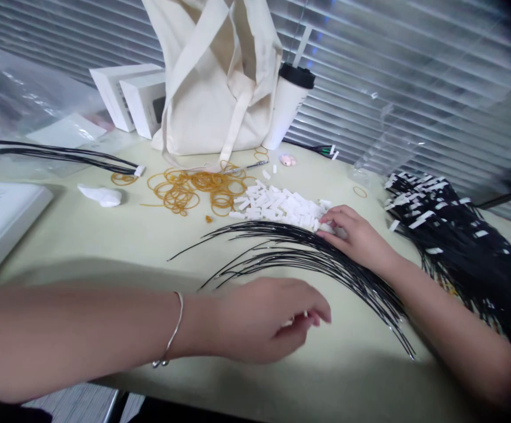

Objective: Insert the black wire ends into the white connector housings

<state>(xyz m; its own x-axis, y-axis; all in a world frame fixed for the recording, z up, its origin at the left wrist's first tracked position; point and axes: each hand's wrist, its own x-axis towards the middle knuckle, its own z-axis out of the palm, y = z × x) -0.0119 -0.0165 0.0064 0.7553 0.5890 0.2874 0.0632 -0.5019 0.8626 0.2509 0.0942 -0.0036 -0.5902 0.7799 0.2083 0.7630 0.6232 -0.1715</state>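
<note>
My left hand point(277, 320) hangs over the near part of the table, fingers curled round; bits of white show between them, too small to name. At the right end of a pile of small white pieces point(277, 202), my right hand point(355, 235) has thumb and fingertips closed around a white piece. A loose, curved bundle of thin black wires point(326, 261) lies just in front of the pile and passes beside my right hand and forearm.
Yellow rubber bands point(178, 191) lie left of the pile. Behind stand a cloth bag point(211, 111), a lidded cup point(288, 108) and white boxes point(143, 103). A large heap of black wires with white ends point(453, 235) is at right, a white box point(6, 217) at far left.
</note>
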